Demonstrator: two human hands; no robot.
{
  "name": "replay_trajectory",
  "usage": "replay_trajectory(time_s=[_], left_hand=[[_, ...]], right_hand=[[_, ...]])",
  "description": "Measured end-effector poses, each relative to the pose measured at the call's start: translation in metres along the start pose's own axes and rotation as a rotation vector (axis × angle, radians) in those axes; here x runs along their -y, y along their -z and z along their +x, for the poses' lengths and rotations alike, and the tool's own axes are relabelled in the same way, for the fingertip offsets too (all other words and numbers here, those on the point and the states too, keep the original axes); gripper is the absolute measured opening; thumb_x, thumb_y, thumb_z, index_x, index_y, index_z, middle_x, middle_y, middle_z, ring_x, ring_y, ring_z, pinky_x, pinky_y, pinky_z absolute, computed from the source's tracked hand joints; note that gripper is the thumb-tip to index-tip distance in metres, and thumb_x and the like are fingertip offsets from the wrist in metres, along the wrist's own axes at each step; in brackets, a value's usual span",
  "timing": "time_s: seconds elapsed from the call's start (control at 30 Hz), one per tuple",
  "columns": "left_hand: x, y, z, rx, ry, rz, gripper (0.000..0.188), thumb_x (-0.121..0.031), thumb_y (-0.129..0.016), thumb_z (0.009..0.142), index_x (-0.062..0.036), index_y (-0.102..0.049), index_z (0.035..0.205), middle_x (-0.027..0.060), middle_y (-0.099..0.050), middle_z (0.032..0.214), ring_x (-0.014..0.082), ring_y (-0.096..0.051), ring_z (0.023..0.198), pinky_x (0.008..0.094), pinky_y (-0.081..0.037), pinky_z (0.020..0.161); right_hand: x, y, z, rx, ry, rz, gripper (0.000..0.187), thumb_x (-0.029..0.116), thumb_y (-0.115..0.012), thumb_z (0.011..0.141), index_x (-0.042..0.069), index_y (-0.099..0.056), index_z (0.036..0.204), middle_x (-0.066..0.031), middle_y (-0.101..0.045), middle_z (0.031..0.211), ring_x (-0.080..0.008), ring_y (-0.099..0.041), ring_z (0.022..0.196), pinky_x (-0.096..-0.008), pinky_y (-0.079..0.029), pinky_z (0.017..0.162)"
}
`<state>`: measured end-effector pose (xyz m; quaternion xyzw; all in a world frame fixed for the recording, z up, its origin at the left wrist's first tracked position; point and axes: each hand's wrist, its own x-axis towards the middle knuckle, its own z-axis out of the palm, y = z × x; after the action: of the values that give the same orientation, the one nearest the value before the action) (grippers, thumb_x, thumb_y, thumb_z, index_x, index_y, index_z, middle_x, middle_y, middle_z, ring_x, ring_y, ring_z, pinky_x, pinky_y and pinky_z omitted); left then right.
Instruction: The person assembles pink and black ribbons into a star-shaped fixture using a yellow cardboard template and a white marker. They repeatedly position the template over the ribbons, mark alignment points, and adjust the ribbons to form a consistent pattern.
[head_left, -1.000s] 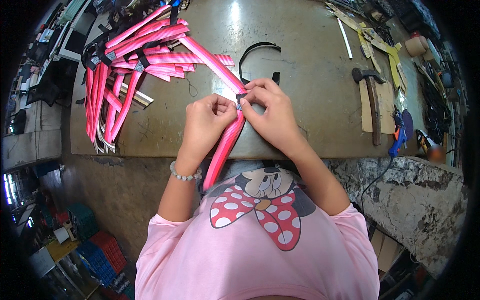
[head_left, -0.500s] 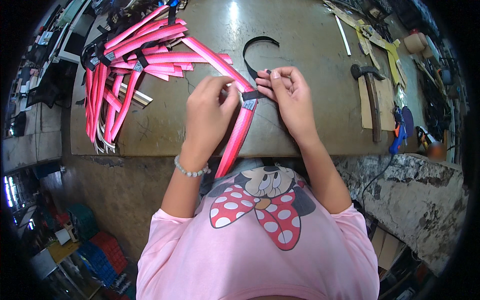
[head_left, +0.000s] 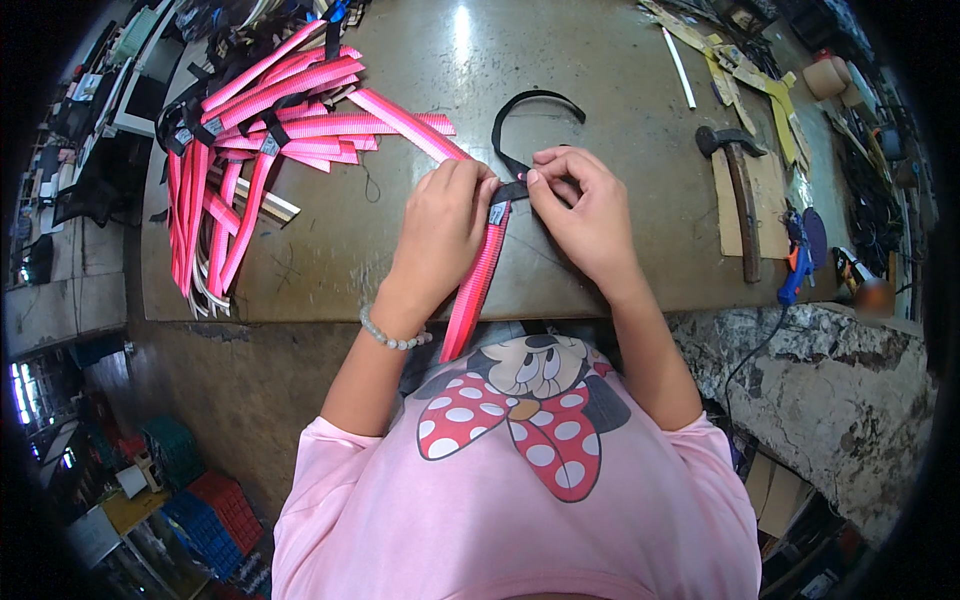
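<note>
Pink-striped woven strap (head_left: 476, 280) crossed by narrow black fabric band (head_left: 499, 140).
Left hand (head_left: 438, 235) pinches at their crossing; right hand (head_left: 588, 215) pinches the band; the strap overhangs the greenish-brown surface's (head_left: 325, 240) near edge.

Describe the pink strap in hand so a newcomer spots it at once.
Find the table; on it, heaped pink straps at left. Right of them, the left hand touches one pink strap. Unlike those heaped, this strap's near end reaches past the table's front edge.
</note>
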<state>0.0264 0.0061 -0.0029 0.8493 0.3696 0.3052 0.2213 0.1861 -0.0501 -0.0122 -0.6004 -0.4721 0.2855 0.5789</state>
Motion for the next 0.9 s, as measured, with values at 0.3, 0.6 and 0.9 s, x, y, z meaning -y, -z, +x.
replay_trajectory(time_s=[0.3, 0.6, 0.9], left_hand=[[0.003, -0.001, -0.002, -0.029, -0.011, 0.017, 0.011, -0.01, -0.064, 0.093, 0.0, -0.061, 0.098, 0.0162, -0.065, 0.091, 0.0352, -0.064, 0.083, 0.043, -0.05, 0.074], [0.007, 0.0, -0.004, -0.069, 0.035, -0.073, 0.012, -0.007, -0.063, 0.094, 0.0027, -0.063, 0.1, 0.0176, -0.066, 0.091, 0.0326, -0.066, 0.08, 0.04, -0.052, 0.072], [0.008, 0.0, -0.005, -0.114, 0.328, -0.382, 0.014, -0.007, -0.062, 0.096, 0.0063, -0.064, 0.099, 0.0175, -0.066, 0.089, 0.0251, -0.068, 0.074, 0.0341, -0.054, 0.067]], right_hand=[[0.005, -0.005, -0.002, 0.06, 0.191, -0.398, 0.01, 0.008, -0.068, 0.084, -0.001, -0.065, 0.084, -0.0182, -0.065, 0.106, -0.0395, -0.065, 0.093, -0.042, -0.052, 0.083], [0.019, -0.015, -0.006, -0.135, 0.252, -0.166, 0.007, 0.001, -0.064, 0.09, -0.005, -0.062, 0.09, -0.018, -0.064, 0.101, -0.0298, -0.068, 0.089, -0.036, -0.059, 0.075], [0.004, -0.026, -0.009, 0.098, 0.081, -0.21, 0.01, 0.003, -0.065, 0.093, -0.007, -0.065, 0.094, -0.0143, -0.065, 0.103, -0.0177, -0.069, 0.089, -0.0285, -0.058, 0.078]])
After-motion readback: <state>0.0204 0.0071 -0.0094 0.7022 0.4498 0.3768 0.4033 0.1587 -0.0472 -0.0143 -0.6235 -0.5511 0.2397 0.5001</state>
